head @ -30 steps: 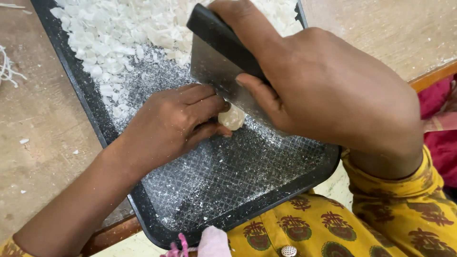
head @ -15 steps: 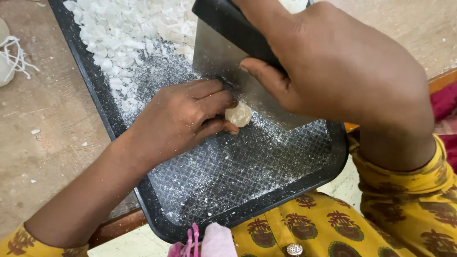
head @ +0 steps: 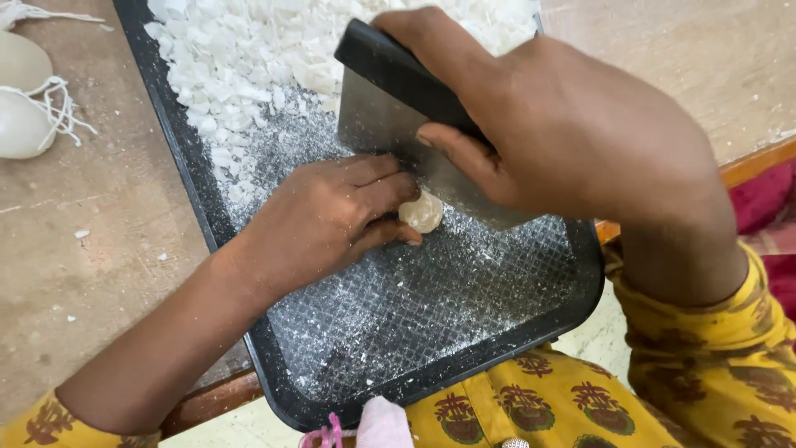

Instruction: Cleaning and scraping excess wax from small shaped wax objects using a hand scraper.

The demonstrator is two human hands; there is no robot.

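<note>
left hand (head: 332,217), one lump (head: 422,212), one scraper (head: 398,108)

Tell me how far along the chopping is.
Done: a heap of white chips fills the tray's far end. In hand: left hand pins a pale lump while right hand sets the metal scraper against it. Left: that lump is uncut.

A small handcraft workshop, by the look of it: a worn, scuffed wooden surface (head: 91,241) carries a black textured tray (head: 431,332) dusted with white crumbs, with a heap of white flakes (head: 249,50) beyond the grip on the metal scraper (head: 390,133), and pale rounded pieces tied with white string (head: 25,99) lie well off to its left
</note>
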